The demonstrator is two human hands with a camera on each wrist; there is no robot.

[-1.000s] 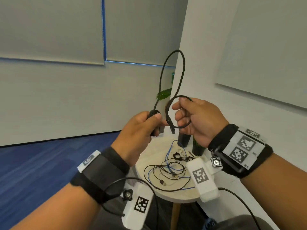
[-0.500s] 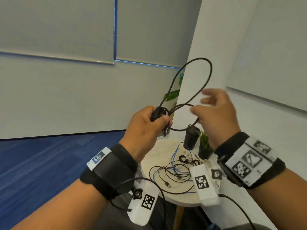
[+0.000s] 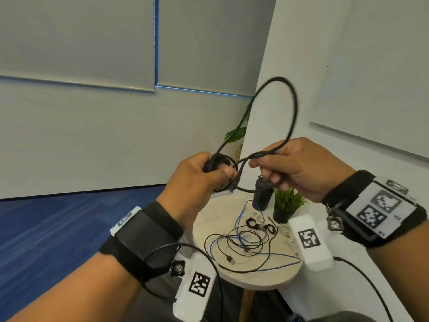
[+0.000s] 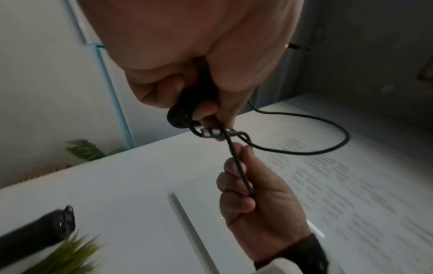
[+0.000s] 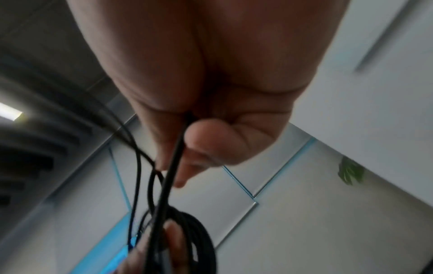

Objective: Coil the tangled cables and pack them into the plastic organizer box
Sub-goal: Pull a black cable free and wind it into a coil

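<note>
Above the round table (image 3: 234, 276) with its unsorted cables (image 3: 243, 244), your left hand (image 3: 197, 182) clamps the wound turns of the black cable (image 3: 293, 108) while your right hand (image 3: 306, 168) pinches the free length, so lay that loop onto the bundle next; no organizer box shows.

Matt black cable (image 3: 293, 108), pale wood-grain table (image 3: 267, 278), glossy white wall panel (image 3: 371, 66)

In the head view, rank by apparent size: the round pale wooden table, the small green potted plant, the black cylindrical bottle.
1. Round pale wooden table, clearly largest.
2. Small green potted plant and black cylindrical bottle look alike; the right hand partly covers the bottle, so unranked.
</note>
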